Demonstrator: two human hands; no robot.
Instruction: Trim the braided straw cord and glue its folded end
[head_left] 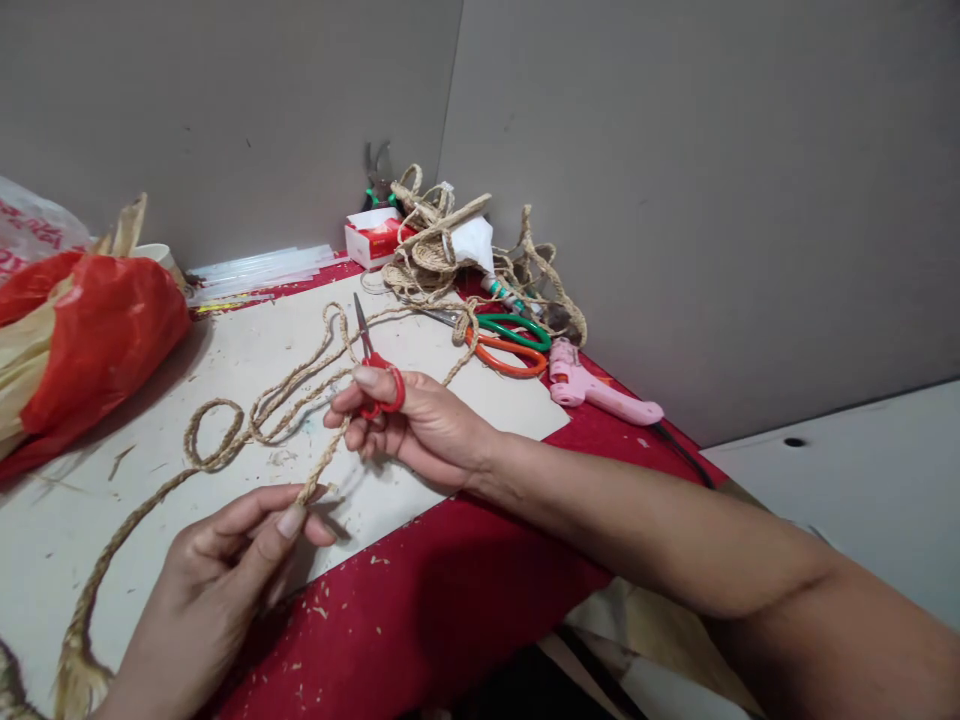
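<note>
Between thumb and fingers, my left hand (240,565) pinches a braided straw cord (321,470) over the front edge of the white board. My right hand (405,425) is closed around the red handles of small scissors (384,385), whose blades point up and away. The cord runs up to the fingers of my right hand; whether they grip it too is hidden. More of the braid lies in loops on the board, with a loose loop (214,430) at the left and a frayed end at the lower left.
A red plastic bag (112,330) of straw stands at the left. Behind lie clear glue sticks (262,270), a red-and-white box (371,237), pliers (377,175) and a tangled braid pile (442,245). To the right are large green-and-orange scissors (514,345) and a pink glue gun (600,390) with a cable.
</note>
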